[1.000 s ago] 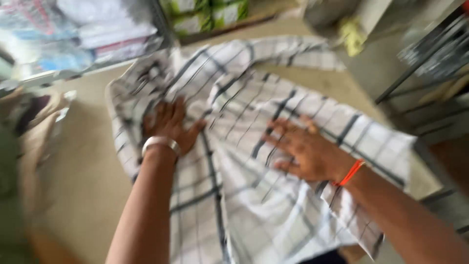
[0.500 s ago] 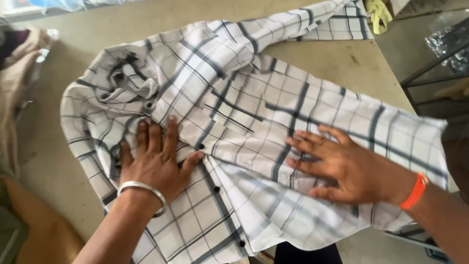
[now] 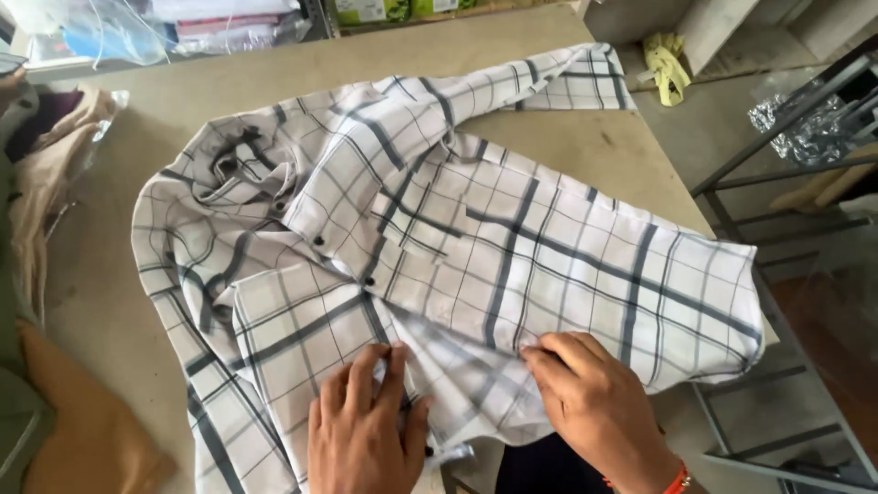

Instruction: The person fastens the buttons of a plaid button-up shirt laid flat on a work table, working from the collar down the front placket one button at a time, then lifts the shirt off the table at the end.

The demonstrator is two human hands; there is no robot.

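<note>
Shirt was white w/ dark grey & black check, black buttons; table beige; wristband orange-red; rag yellow.
</note>
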